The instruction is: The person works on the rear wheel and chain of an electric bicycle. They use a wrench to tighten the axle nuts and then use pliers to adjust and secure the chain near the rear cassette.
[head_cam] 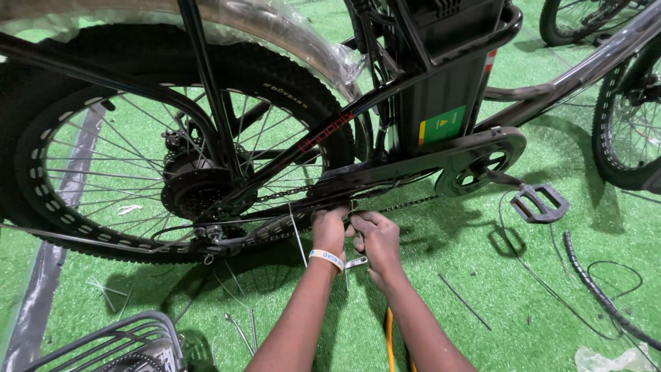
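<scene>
A black bicycle stands on green turf, its fat rear wheel [138, 158] at the left and its chainring guard [482, 162] at the right. Both my hands meet under the chain stay [303, 207], below the chain. My left hand [329, 231], with a white wristband, pinches something small at the frame. My right hand [377, 238] is closed next to it, fingers on the same spot. What the fingers hold is hidden. A thin white zip tie [297, 238] hangs down just left of my left hand.
A black pedal [540, 203] sticks out at the right. A ribbed black cable [599, 289] and thin wires lie on the turf. A metal basket [117, 344] sits at the bottom left. Another bicycle's wheel [626, 131] stands at the right edge.
</scene>
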